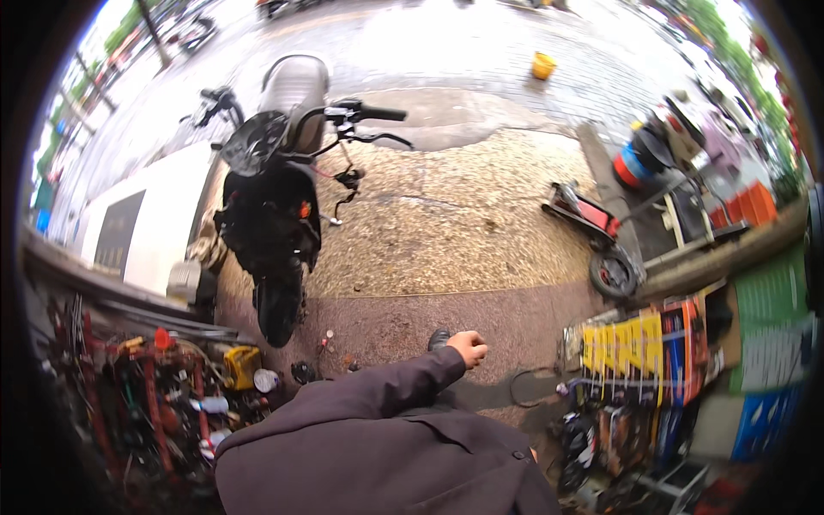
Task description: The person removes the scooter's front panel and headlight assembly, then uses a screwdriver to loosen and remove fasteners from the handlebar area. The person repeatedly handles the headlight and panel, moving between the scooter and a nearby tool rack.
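Note:
My left hand [470,350] is out in front of my dark-sleeved body, fingers curled closed; I cannot make out whether anything is in them. A dark shoe [439,337] shows just behind it on the reddish floor. Only a sliver of my right hand [533,454] appears at the jacket's right edge, its fingers hidden. Ahead on the left stands a black scooter [266,215] with a grey seat and handlebar, away from my hand.
A small red-and-black scooter [584,215] lies near the right kerb. Racks of tools [154,386] line the left, yellow packaged goods [627,352] the right. Outside are a yellow bucket [542,67], a striped barrel [633,167], parked vehicles and a wet pavement [429,51].

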A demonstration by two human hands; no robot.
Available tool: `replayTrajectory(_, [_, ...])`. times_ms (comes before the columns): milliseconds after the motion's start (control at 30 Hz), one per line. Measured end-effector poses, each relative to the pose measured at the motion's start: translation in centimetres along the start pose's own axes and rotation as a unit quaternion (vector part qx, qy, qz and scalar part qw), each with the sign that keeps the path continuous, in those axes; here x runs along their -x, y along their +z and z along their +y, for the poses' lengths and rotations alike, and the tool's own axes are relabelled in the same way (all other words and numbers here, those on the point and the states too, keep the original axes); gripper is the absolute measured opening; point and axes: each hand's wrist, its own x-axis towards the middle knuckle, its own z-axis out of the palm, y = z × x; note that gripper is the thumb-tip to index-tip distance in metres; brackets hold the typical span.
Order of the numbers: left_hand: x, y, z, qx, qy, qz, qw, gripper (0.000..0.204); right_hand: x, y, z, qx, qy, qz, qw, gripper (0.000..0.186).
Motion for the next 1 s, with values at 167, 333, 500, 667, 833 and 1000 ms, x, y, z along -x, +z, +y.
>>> replayTrajectory(167, [-5.4, -4.4, 6.8, 0.047, 0.044, 0.114, 0.991, 0.021, -9.9, -6.0, -3.7, 0.044, -0.156, -0.058, 0.985, 0.034])
replayTrajectory(333, [-6.1, -11.3, 12.0, 0.168, 0.062, 0.230, 0.957, 0.024, -12.8, -15.8, -20.5, -0.025, -0.122, -0.056, 0.991, 0.025])
replayTrajectory(500, [-4.1, -17.9, 12.7, 0.303, 0.149, 0.362, 0.869, 0.021, -19.8, -17.1, -31.3, 0.045, -0.146, -0.099, 0.983, 0.026])
replayTrajectory(667, [2.0, -26.6, 12.0, 0.353, 0.209, 0.555, 0.724, 0.013, -27.5, -15.4, -39.3, 0.077, -0.212, -0.165, 0.960, 0.026])
replayTrajectory(833, [5.8, -35.1, 12.6, 0.521, 0.221, 0.542, 0.621, 0.026, -30.2, -13.4, -48.6, 0.128, -0.262, -0.171, 0.941, 0.026])
replayTrajectory(1000, [4.2, -42.8, 13.7, 0.613, 0.232, 0.490, 0.574, 0.034, -27.4, -9.4, -57.1, 0.210, -0.228, -0.190, 0.931, 0.029])
